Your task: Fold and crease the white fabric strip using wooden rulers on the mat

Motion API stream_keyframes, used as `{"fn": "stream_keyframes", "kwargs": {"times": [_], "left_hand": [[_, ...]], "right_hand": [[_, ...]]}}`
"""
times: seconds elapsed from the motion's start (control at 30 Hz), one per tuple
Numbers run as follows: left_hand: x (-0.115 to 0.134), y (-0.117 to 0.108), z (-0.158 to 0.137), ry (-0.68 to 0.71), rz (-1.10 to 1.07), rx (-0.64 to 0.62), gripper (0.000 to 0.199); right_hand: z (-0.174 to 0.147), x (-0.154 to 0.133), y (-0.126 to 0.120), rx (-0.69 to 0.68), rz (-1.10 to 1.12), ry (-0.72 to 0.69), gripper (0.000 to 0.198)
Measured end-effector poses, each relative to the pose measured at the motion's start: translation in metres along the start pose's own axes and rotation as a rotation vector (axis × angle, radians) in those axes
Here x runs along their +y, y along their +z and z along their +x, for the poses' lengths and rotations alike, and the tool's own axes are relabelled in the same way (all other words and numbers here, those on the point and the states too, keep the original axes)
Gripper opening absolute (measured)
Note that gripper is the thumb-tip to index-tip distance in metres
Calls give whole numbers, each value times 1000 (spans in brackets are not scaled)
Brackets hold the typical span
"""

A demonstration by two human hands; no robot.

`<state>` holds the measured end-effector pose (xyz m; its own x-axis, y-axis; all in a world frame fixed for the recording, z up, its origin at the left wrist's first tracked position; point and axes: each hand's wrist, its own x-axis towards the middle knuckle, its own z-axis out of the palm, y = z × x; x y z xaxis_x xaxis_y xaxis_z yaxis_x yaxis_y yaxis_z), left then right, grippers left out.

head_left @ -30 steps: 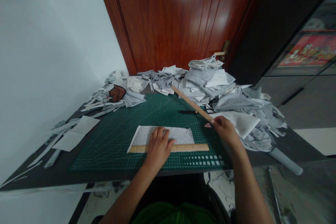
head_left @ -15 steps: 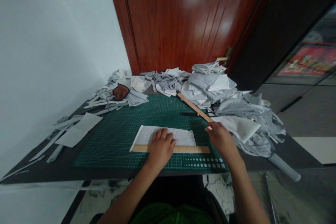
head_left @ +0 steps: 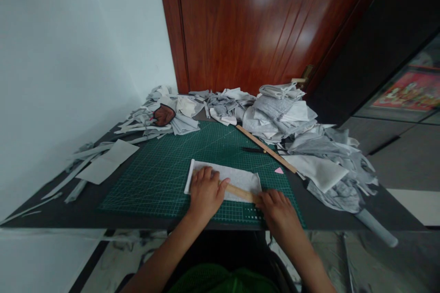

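A piece of pale grey cloth (head_left: 240, 176) lies on the green cutting mat (head_left: 151, 178), with a narrow rolled or folded edge at its left end. Across it, slanting down to the right, is a wooden ruler (head_left: 239, 192). My left hand (head_left: 206, 192) is closed over the ruler's left part, thumb towards the right, and covers some of the cloth. My right hand (head_left: 279, 210) grips the ruler's right end near the mat's front edge. A pink triangle, like tailor's chalk (head_left: 279, 170), lies on the mat beyond my right hand.
A second wooden ruler (head_left: 264, 147) lies slanted over black scissors (head_left: 253, 150). Heaps of grey and white cloth (head_left: 278, 114) line the back and right side. At the left are cloth strips, a pale sheet (head_left: 107, 162) and a brown patch (head_left: 164, 115).
My right hand has let go of the pink chalk and moved left and nearer to the ruler's end. The ruler on the cloth has turned from level to slanting.
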<state>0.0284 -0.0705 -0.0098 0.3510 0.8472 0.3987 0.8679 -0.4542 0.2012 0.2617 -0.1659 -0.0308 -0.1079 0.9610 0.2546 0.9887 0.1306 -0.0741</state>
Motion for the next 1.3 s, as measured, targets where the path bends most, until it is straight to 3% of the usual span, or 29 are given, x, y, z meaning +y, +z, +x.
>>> {"fn": "stream_keyframes", "kwargs": {"times": [0.23, 0.4, 0.5, 0.67, 0.8, 0.87, 0.93, 1.0, 1.13, 1.3], "left_hand": [[-30, -14, -11, -85, 157, -26, 51], [-39, -26, -25, -157, 314, -87, 52], [-43, -36, -31, -193, 367, -129, 48], [-41, -47, -24, -251, 406, -217, 47], [-32, -35, -15, -156, 364, -124, 51], [-28, -24, -14, -43, 316, -74, 53], [-23, -14, -16, 169, 220, -72, 55], [-19, -5, -18, 314, 120, -77, 59], [-16, 4, -17, 306, -22, -184, 71], [-28, 2, 0, 473, -97, -368, 67]], "right_hand": [[-42, -17, 2, 48, 27, 8, 56], [-53, -31, 8, 101, 45, 57, 59], [-44, -46, 10, 64, 40, 90, 50], [-4, -90, -2, -151, -45, 122, 39], [32, -107, -30, -284, -22, 167, 30], [43, -101, -44, -328, 25, 164, 23], [50, -85, -52, -359, 99, 155, 17], [54, -60, -54, -301, 143, 186, 22], [60, 0, -39, -36, -47, 333, 30], [57, 53, -12, 30, -191, 434, 35]]}}
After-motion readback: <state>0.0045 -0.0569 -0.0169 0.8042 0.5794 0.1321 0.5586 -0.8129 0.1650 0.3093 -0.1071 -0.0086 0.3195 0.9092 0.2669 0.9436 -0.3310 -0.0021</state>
